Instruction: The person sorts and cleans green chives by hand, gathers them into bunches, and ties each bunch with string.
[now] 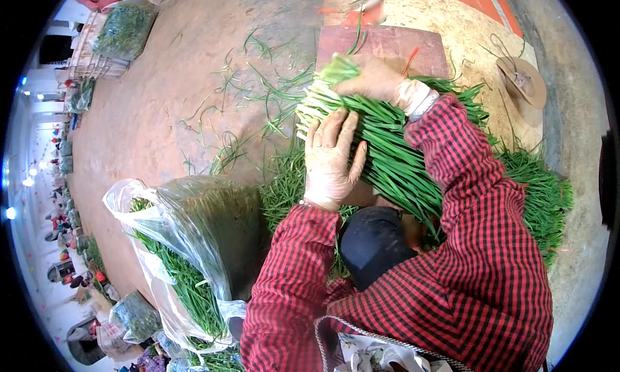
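Note:
A thick bundle of chives (394, 149) lies in front of me, pale stalk ends to the left and green leaves running down to the right. My left hand (332, 154), in what looks like a thin glove, rests flat over the stalks with its thumb spread apart. At the bundle's upper end, my right hand (371, 78) is closed around a small bunch of chives (339, 68), whose pale ends point left. Beneath is a reddish board (387, 39). A red tie (410, 61) shows near my right wrist.
Loose chives (278, 91) litter the brown floor (174, 68). A clear plastic bag (187, 210) filled with chives stands at my left. More chives (536, 197) are piled at my right, below a tan hat-like object (522, 81). Other filled bags (123, 30) line the far left.

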A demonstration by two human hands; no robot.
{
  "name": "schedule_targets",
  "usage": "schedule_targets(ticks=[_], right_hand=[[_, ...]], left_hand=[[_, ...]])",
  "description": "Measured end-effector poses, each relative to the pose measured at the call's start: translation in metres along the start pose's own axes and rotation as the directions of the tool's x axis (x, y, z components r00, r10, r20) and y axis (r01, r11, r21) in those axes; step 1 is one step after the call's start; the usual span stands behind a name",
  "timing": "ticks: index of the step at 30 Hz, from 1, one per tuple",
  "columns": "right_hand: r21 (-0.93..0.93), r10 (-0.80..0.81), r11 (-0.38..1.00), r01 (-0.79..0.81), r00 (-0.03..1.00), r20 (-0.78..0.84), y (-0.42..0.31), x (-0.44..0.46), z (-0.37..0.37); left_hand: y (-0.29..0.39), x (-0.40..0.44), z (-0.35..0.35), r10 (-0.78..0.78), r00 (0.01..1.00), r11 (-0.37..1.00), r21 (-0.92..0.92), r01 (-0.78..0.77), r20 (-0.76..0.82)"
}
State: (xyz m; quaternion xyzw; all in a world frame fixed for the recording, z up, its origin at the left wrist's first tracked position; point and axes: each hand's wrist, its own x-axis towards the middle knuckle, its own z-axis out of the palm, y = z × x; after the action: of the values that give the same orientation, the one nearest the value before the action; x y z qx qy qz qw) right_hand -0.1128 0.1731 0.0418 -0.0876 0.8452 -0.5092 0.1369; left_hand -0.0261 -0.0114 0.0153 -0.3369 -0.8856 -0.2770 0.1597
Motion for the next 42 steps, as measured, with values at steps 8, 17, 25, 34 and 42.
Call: schedule_targets(ticks=[8,17,25,34,42], right_hand=[[0.509,0.050,0.857,0.080,0.970,-0.237,0.017,-0.011,0.004],[0.651,0.070,0.751,0.115,0.965,-0.251,0.001,-0.039,-0.036],[0.061,-0.173,0.974,0.218,0.891,-0.420,-0.132,-0.106,-0.168],[0.128,-0.191,0.973,0.191,0.982,-0.012,-0.241,-0.147,-0.133],[0.624,-0.380,0.608,0.492,0.869,-0.316,-0.260,-0.130,-0.007]], left_hand=[[0.003,0.029,-0.012,-0.032,0.998,0.991,0.125,0.038,-0.045],[-0.020,0.041,0.031,-0.139,0.985,0.975,0.190,0.118,0.100],[-0.023,0.037,0.043,-0.163,0.983,0.948,0.290,0.132,0.084],[0.064,0.075,-0.049,-0.237,0.969,0.363,-0.920,0.151,0.065],[0.115,0.012,-0.144,-0.281,0.957,0.147,-0.982,0.119,0.074]])
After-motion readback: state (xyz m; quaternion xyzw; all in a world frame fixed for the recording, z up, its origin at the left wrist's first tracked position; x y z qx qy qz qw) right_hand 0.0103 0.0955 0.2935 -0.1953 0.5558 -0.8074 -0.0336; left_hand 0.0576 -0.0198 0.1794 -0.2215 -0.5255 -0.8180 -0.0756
